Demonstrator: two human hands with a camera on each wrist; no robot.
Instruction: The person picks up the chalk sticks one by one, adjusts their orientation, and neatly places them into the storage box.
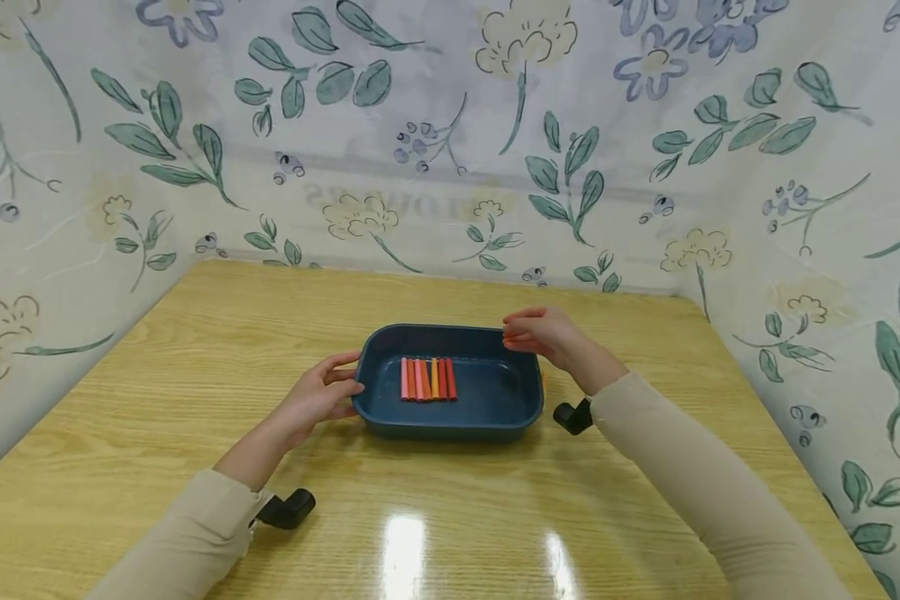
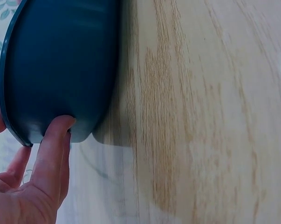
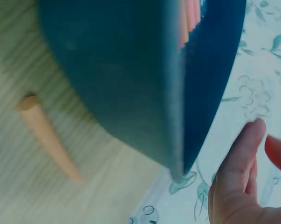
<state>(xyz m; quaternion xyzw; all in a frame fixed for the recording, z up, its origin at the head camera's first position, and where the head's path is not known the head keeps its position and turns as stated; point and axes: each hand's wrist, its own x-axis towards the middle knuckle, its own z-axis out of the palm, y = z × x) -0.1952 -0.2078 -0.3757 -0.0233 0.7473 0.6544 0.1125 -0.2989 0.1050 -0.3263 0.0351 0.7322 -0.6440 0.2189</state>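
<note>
A dark blue rectangular tray [image 1: 450, 432] with rounded corners stands on the table. Inside it, several crayon-like sticks [image 1: 428, 380] in pink, orange, yellow and red lie side by side, left of its middle. My left hand [image 1: 317, 396] grips the tray's left end, its digits at the rim and against the outer wall [image 2: 61, 70]. Above the far right corner of the tray hovers my right hand [image 1: 547, 333], fingers loosely bent with nothing held. Just outside the right end, an orange stick [image 3: 51, 137] lies on the table.
The wood-grain table [image 1: 195, 400] runs back to a floral-patterned sheet [image 1: 435, 125], which also hangs along both sides. A black wrist mount [image 1: 288, 508] sticks out at the left sleeve, and another black mount [image 1: 572, 417] at the right one.
</note>
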